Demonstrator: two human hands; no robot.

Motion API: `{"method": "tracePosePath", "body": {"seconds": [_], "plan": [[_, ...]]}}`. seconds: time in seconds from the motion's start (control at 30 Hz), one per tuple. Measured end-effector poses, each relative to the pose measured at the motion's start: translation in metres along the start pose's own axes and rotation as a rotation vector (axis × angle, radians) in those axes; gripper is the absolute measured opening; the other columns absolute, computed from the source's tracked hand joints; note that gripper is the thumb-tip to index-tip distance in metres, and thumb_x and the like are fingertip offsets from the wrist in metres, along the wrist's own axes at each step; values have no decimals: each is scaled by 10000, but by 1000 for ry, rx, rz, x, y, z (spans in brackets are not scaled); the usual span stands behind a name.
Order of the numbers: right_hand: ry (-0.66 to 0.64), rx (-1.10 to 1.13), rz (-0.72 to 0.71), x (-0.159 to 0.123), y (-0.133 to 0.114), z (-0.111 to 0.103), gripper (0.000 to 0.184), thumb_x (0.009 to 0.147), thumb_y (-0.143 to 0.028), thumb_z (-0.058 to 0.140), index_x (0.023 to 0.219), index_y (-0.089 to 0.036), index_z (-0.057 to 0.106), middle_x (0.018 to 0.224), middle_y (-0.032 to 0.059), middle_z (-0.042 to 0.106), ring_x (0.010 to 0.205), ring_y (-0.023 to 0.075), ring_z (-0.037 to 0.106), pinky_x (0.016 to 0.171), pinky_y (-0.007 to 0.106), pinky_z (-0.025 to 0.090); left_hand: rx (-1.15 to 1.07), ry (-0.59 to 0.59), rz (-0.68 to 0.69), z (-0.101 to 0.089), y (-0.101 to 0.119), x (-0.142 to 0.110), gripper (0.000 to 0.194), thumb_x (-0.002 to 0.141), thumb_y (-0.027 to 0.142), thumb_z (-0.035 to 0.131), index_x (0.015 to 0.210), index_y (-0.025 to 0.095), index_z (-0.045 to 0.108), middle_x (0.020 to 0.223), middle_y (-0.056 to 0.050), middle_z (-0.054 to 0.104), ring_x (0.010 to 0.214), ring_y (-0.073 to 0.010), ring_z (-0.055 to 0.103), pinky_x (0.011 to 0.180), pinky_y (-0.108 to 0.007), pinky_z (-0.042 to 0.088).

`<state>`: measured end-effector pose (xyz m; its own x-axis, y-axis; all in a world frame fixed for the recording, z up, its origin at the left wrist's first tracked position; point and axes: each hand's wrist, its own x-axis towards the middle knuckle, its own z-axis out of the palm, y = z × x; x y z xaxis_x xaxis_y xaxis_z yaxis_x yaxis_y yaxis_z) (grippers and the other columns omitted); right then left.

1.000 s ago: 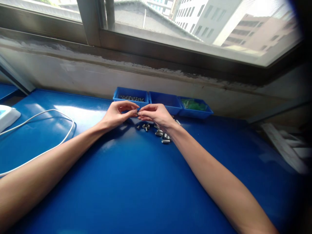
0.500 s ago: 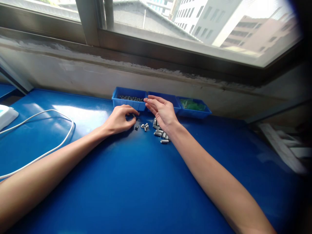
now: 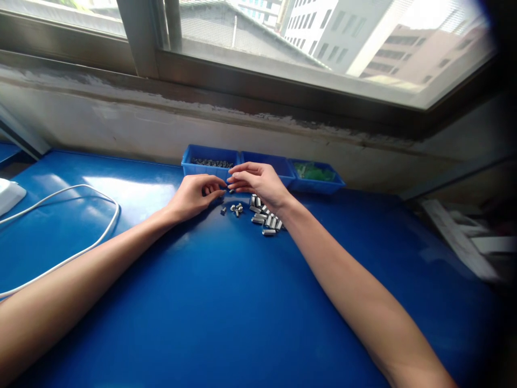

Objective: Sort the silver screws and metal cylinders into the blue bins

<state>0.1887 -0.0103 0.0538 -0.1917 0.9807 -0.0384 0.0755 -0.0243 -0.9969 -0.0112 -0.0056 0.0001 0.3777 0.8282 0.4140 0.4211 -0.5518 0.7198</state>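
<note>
My left hand [image 3: 193, 196] rests on the blue table [image 3: 226, 302], fingers curled, thumb and fingertips pinched on a tiny dark piece I cannot make out. My right hand [image 3: 258, 184] hovers just right of it, fingers drawn together, tips nearly touching the left fingertips; what it holds is too small to tell. Under the hands lie a few small dark screws [image 3: 235, 208] and a heap of several silver metal sleeves [image 3: 266, 219].
Three blue bins stand along the wall: the left bin [image 3: 210, 161] holds dark screws, the middle bin [image 3: 283, 166] looks bare, the right bin [image 3: 317, 178] holds green pieces. A white cable [image 3: 81, 240] loops at left from a white device [image 3: 8, 195]. A window sill runs above.
My right hand, stretched flat towards the middle bin half a second ago, has drawn back and closed beside my left fingertips. My left hand stayed low on the table.
</note>
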Motion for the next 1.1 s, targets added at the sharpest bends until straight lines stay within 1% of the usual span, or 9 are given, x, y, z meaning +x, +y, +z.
{"method": "tracePosePath", "body": {"seconds": [0.1,0.23,0.37,0.43,0.63,0.8,0.87,0.97,1.1], "plan": [[-37,-111,-6,0,2,-2,91,805,-157,680,871,-157,742,786,51,773,708,139,733,662,216,574,-191,24,-81,-1,1,1,364,860,461,713,1046,150,749,809,-49,720,691,-142,641,650,-239,511],[-113,-255,-63,0,6,-5,104,774,-178,717,868,-160,757,735,36,757,665,139,702,617,219,548,-405,81,-151,-5,6,3,577,771,514,803,1202,159,656,838,-40,723,760,-167,704,741,-260,564],[-274,-245,-102,1,9,-5,202,766,-226,745,958,-175,781,776,22,762,700,145,687,661,246,557,-465,102,-190,-8,7,3,693,724,515,845,1269,190,568,856,-13,703,751,-166,715,735,-264,582],[-309,-214,-106,2,12,-5,241,768,-246,754,997,-177,784,823,22,770,712,140,681,678,252,559,-480,93,-184,-8,6,3,717,725,501,847,1299,204,535,855,1,690,745,-164,716,728,-266,587],[-287,-99,-61,4,19,-3,304,708,-329,843,949,-150,791,826,43,780,744,150,699,725,261,568,-497,84,-140,-7,2,3,694,704,461,871,1267,209,554,812,21,670,716,-158,708,715,-274,595],[-281,-19,-30,2,19,0,316,683,-326,866,942,-162,790,879,49,795,760,142,704,745,259,569,-502,92,-155,-6,4,3,674,700,479,875,1238,200,581,821,10,680,718,-156,702,706,-266,588],[-247,-1,-15,2,18,0,308,672,-331,873,915,-163,786,874,49,794,758,139,703,746,255,564,-497,98,-152,-5,5,4,624,745,511,837,1218,186,593,817,-3,689,722,-160,705,719,-272,584],[-156,-1,-38,3,16,-1,297,644,-339,888,845,-152,776,775,35,770,716,135,694,711,245,554,-454,114,-124,-2,5,4,510,852,549,726,1174,167,624,838,-34,710,778,-171,713,767,-282,576],[-94,-44,-93,3,12,-3,313,619,-364,899,791,-139,767,708,30,741,675,135,685,675,241,550,-270,122,-80,0,3,3,402,938,511,625,1142,167,671,935,-69,749,876,-193,717,816,-291,560]]}}
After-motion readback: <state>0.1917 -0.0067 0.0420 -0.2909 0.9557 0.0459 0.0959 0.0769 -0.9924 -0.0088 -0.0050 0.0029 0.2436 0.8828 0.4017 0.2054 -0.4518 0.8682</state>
